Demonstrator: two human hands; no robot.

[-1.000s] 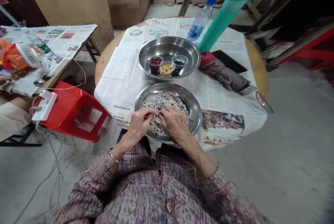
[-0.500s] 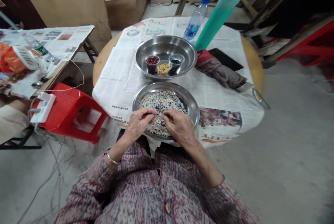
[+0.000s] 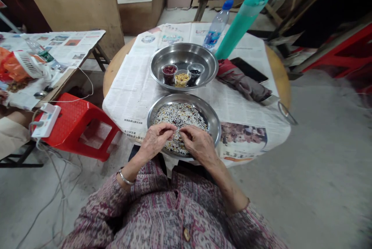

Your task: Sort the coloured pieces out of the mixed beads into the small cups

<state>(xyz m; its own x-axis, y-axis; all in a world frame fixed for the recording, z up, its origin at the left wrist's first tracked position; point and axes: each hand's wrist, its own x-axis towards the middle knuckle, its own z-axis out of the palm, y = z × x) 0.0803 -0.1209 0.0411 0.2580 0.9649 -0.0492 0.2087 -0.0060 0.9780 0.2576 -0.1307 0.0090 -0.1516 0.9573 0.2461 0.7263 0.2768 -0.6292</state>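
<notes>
Over the near steel basin, my left hand and my right hand face each other with their fingertips pinched, a small gap between them. Whatever the fingertips hold is too small to make out. Mixed grains, mostly white with black, yellow and red ones, cover the basin's floor. Just behind stands a second steel basin. In it are three clear cups: one of red beans, one of yellow kernels and one of black beans.
Newspaper covers the round table. At its back right are a water bottle, a tall teal container, a folded umbrella and a dark phone. A red stool with a power strip stands left.
The view has shifted slightly, so the table and basins sit a little lower. Both hands stay pinched over the near basin, with only slight finger movement.
</notes>
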